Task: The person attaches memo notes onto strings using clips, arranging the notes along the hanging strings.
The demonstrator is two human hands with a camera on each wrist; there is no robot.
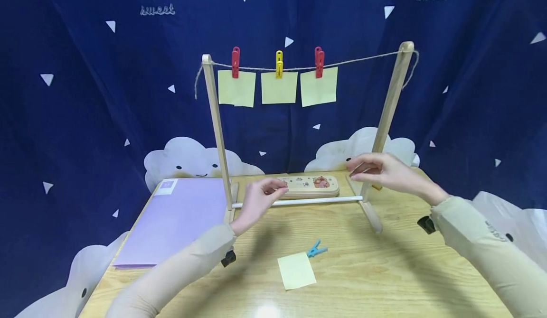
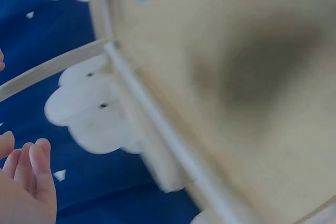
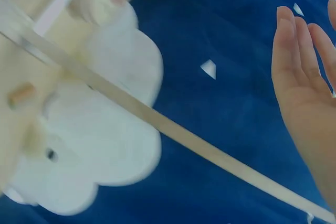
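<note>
Three pale yellow paper squares hang from a string [image 1: 363, 60] between two wooden posts. A red clothespin [image 1: 235, 62] holds the left paper [image 1: 237, 90], a yellow clothespin [image 1: 279, 65] the middle paper [image 1: 279, 89], another red clothespin [image 1: 319, 62] the right paper [image 1: 318, 88]. On the table lie a fourth yellow paper [image 1: 297, 271] and, at its upper corner, a blue clothespin [image 1: 316, 249]. My left hand [image 1: 259, 198] hovers near the stand's white crossbar [image 1: 316, 201], fingers loosely bent around nothing. Beside the right post [image 1: 392, 102], my right hand [image 1: 382, 170] is raised, also holding nothing.
A decorated pencil case [image 1: 307, 193] lies behind the crossbar. To the left, a purple folder [image 1: 179, 223] rests on the wooden table [image 1: 367, 280]. The left post [image 1: 218, 128] rises near the folder's right edge. A dark blue curtain [image 1: 128, 71] with white clouds hangs behind.
</note>
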